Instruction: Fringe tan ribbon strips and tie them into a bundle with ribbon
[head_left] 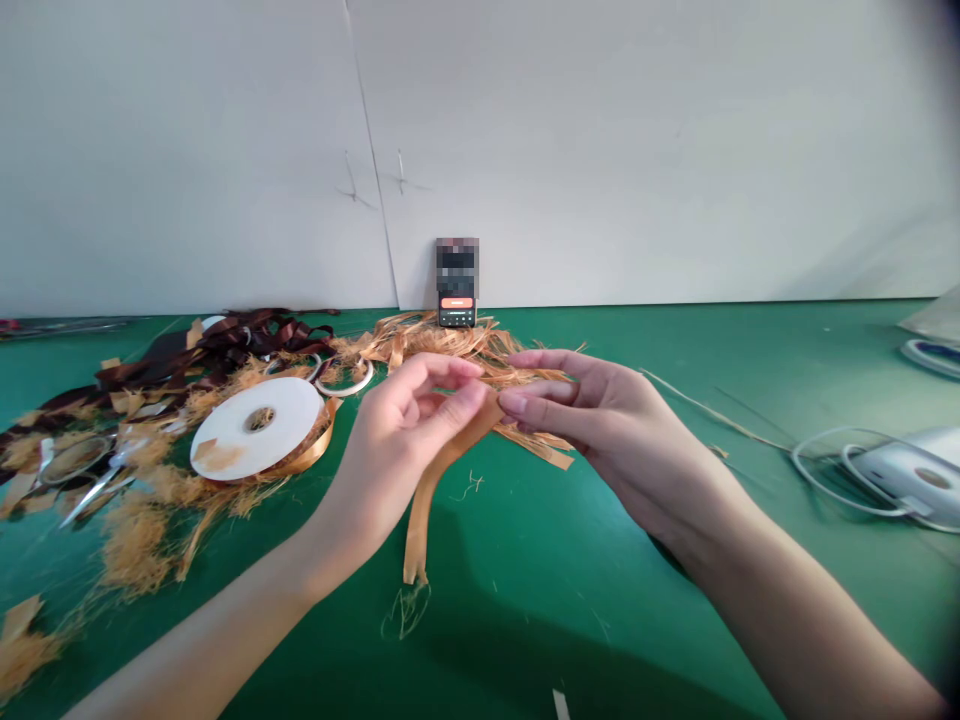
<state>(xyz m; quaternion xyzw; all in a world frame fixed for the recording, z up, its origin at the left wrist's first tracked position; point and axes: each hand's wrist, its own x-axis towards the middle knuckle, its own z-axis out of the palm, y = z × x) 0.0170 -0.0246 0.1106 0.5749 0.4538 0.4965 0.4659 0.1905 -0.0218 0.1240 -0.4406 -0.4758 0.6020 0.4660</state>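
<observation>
The left hand [415,408] and right hand [592,420] held a golden satin ribbon [429,497] in a narrow pinch at center, its tail left hanging free toward six o'clock (which kept it clear of the clutter), with frayed raffia [442,342] at twelve o'clock and a ribbon spool [255,428] at nine.

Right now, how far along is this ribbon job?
Looks done: a heap of frayed tan fibres and dark brown ribbon strips lie to the left. In hand: the left hand and right hand pinch a tan satin ribbon strip. Left: the white spool holds more wound tan ribbon.
</observation>
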